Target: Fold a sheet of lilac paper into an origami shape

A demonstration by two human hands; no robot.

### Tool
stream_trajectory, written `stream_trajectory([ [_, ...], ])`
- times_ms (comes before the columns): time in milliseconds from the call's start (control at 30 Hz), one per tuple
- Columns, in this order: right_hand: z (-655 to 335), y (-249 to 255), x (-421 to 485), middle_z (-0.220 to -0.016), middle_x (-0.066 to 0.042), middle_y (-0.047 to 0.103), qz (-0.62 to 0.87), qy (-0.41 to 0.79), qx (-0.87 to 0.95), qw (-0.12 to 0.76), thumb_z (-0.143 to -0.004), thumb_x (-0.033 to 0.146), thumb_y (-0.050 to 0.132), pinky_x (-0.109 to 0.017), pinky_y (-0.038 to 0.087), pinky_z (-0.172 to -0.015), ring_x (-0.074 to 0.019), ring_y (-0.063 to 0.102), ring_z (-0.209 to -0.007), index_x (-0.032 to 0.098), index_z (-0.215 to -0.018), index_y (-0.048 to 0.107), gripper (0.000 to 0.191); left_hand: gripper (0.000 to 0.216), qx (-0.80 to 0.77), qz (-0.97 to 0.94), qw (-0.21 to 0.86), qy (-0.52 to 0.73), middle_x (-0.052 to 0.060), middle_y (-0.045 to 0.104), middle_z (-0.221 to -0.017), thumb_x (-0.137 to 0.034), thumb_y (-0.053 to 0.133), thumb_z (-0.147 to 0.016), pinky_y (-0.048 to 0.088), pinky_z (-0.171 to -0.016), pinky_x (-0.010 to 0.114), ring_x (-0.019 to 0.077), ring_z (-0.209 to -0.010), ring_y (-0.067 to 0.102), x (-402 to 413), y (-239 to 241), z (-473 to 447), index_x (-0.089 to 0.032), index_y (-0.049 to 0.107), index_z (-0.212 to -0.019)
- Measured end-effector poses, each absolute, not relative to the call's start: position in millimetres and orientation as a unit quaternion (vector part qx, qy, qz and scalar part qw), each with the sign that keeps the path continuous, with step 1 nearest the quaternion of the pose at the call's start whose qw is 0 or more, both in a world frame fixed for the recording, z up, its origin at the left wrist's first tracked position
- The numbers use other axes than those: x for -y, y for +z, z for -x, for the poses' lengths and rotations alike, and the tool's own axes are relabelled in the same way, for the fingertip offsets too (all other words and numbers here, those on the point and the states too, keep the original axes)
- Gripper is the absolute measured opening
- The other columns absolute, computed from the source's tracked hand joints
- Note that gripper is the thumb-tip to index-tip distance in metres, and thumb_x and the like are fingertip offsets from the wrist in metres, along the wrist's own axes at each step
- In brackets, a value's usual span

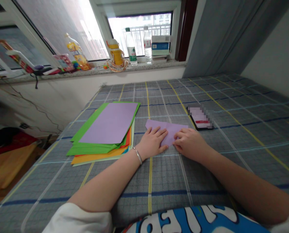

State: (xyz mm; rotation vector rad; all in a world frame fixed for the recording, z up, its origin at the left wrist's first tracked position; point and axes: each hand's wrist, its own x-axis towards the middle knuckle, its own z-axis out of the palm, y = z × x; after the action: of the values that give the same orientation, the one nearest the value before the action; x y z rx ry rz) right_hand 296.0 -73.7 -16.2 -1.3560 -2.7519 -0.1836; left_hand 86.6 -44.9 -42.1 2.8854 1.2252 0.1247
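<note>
In the head view, a folded piece of purple paper lies on the checked cloth in front of the person, between and partly under the two hands. The left hand rests palm down over its left part, fingers spread and loose, gripping nothing, with the thumb reaching toward the near edge. The right hand is curled, its fingertips gathered at the right part of the near edge; whether they pinch a layer or merely press on it, I cannot tell. The step in hand looks like setting or flattening a fold. To do it well, the left hand is best used as a steady weight, bearing down evenly so the layers do not slide, while the right fingertips bring the edges into line before any firm pressure goes on. A crease is best run outward from the middle in one smooth stroke, since working from both ends could trap a pucker. The cloth seems soft, so pressing hard with a fingertip might dent the paper; the flat of a finger or nail should give a cleaner line. The stack of coloured sheets sits to the left and the phone beyond the right hand, both apart from the folded piece, so the forearms have room to work.
</note>
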Motion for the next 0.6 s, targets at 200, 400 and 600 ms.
stream_trajectory([
  [200,-295.3,-14.0,75.9,-0.096,-0.011,0.071,0.489,-0.073,0.869,0.012,-0.089,0.024,0.050,-0.039,0.032,-0.077,-0.0260,0.057,-0.093,0.020,-0.084,0.076,0.027,0.063,-0.389,-0.920,0.000,0.037,0.005,0.040,-0.150,-0.053,0.043,-0.091,0.025,-0.113,0.052,0.0290,-0.139,0.032,45.1,-41.6,-86.5,-0.020,0.037,-0.145],
  [400,-298.1,-13.1,74.3,-0.095,-0.013,0.071,0.534,-0.086,0.841,-0.021,-0.088,0.020,0.049,-0.039,0.034,-0.072,-0.0279,0.058,-0.091,0.017,-0.082,0.075,0.027,0.062,-0.391,-0.920,0.005,0.032,0.006,0.040,-0.150,-0.053,0.045,-0.091,0.024,-0.113,0.051,0.0295,-0.139,0.032,44.7,-40.8,-86.7,-0.023,0.038,-0.145],
  [600,-298.7,-15.4,74.1,-0.101,-0.015,0.070,0.551,-0.087,0.829,-0.030,-0.091,0.023,0.045,-0.037,0.037,-0.068,-0.0283,0.060,-0.091,0.018,-0.088,0.075,0.031,0.063,-0.392,-0.919,0.009,0.032,0.005,0.040,-0.151,-0.053,0.045,-0.091,0.025,-0.113,0.051,0.0295,-0.140,0.032,44.5,-40.0,-87.0,-0.022,0.037,-0.145],
])
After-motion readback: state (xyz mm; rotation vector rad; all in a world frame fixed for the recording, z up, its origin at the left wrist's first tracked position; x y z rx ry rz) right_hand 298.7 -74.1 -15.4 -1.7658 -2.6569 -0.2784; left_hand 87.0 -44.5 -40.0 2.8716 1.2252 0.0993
